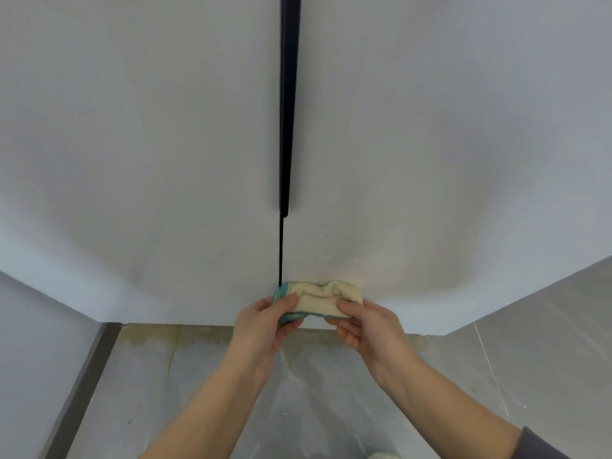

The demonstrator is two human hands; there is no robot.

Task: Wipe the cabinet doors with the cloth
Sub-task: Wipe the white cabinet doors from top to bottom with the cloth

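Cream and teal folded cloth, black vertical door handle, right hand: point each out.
Cream and teal folded cloth (326, 298), head view, on its cream top fold.
Black vertical door handle (288, 104), head view, mid-length of the bar.
Right hand (367, 329), head view, on its back.

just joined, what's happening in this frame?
A person is standing close to two white cabinet doors, looking down at them. Both hands hold a folded cream cloth with a teal edge low in front of the doors, near the dark gap between them: the left hand grips the teal end, the right hand the cream end. The cloth looks bunched between the hands, as if being folded or readied. Whether it touches the door surface can't be told. Faint specks show on the right door just above the cloth.
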